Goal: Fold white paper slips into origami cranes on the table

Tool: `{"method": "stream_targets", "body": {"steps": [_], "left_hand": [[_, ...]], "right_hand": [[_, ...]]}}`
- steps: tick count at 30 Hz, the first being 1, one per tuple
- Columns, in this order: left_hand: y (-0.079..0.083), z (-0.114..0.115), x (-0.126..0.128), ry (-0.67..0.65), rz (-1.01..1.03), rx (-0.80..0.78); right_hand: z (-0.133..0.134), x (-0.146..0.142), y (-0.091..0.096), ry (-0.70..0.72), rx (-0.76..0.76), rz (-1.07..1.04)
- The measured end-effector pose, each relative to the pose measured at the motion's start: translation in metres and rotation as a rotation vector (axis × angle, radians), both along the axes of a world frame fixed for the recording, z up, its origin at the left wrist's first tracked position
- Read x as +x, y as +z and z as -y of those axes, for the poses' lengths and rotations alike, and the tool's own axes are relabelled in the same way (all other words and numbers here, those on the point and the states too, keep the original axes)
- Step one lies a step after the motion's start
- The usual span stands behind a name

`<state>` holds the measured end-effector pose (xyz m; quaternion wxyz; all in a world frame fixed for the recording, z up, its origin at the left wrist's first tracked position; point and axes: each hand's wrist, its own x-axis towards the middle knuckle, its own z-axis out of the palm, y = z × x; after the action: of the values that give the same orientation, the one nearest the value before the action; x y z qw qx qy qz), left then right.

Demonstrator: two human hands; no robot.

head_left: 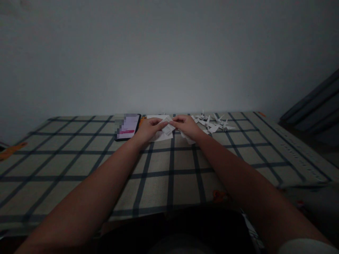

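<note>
Between my two hands is a small folded piece of white paper, roughly diamond-shaped. My left hand pinches its left side with thumb and fingers. On the other side my right hand pinches the right corner. Flat white paper lies on the table beneath and behind the folded piece, partly covered by my hands. Several folded paper cranes sit close together just right of my right hand.
A phone with a lit screen lies left of my left hand. The table has a checked cloth. Its far edge meets a plain wall. Dark striped fabric rises at the right.
</note>
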<state>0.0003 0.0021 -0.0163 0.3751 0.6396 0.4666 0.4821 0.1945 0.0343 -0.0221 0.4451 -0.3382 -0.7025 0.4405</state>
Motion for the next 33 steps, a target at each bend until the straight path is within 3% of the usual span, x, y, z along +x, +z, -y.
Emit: {"method": "stream_targets", "body": {"steps": [25, 33], "left_hand": [[-0.005, -0.0015, -0.0002, -0.091, 0.003, -0.108], [-0.0055, -0.0048, -0.0062, -0.045, -0.165, -0.078]], "right_hand": [[-0.0024, -0.0039, -0.0031, -0.027, 0.048, -0.009], [0.0046, -0.0036, 0.005, -0.027, 0.011, 0.023]]}}
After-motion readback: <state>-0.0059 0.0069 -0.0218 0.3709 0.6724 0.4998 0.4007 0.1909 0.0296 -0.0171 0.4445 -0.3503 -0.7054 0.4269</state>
